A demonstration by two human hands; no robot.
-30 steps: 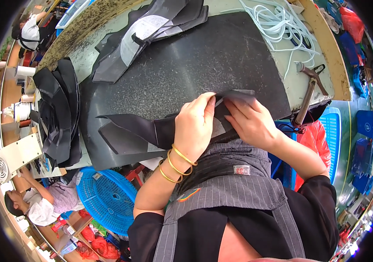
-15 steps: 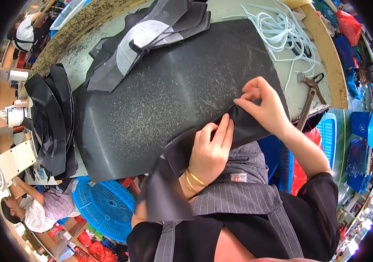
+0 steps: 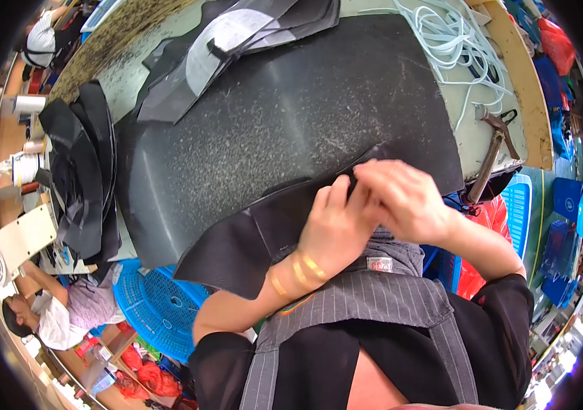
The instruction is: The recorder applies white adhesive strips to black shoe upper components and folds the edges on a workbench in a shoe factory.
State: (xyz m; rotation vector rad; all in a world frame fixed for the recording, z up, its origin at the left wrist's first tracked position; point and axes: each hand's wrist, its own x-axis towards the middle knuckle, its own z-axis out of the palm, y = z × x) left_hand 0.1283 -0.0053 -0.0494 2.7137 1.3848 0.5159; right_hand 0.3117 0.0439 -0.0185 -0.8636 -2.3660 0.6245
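Note:
A long, curved piece of smooth black sheet material (image 3: 233,242), perhaps leather, lies along the near edge of a large dark, scuffed work pad (image 3: 250,150). My left hand (image 3: 336,225) is over its right part, fingers bent at the upper edge and thumb out of sight. Against those fingers presses my right hand (image 3: 411,201), its fingers curled together near the same edge. What sits between the right fingertips is hidden, and both hands are slightly blurred. The piece's left end spreads loosely over the pad's front edge and my left forearm.
Grey-black cut pieces (image 3: 237,48) are stacked at the back, and more black pieces (image 3: 83,171) at the left. Pale cord (image 3: 452,44) and a hammer (image 3: 489,157) lie on the right. Blue baskets (image 3: 158,307) stand below the table; a person (image 3: 66,311) sits at lower left.
My right hand has come down and left from the piece's edge to meet my left hand. The piece's loose end has swung up and left, and now lies flatter on the pad.

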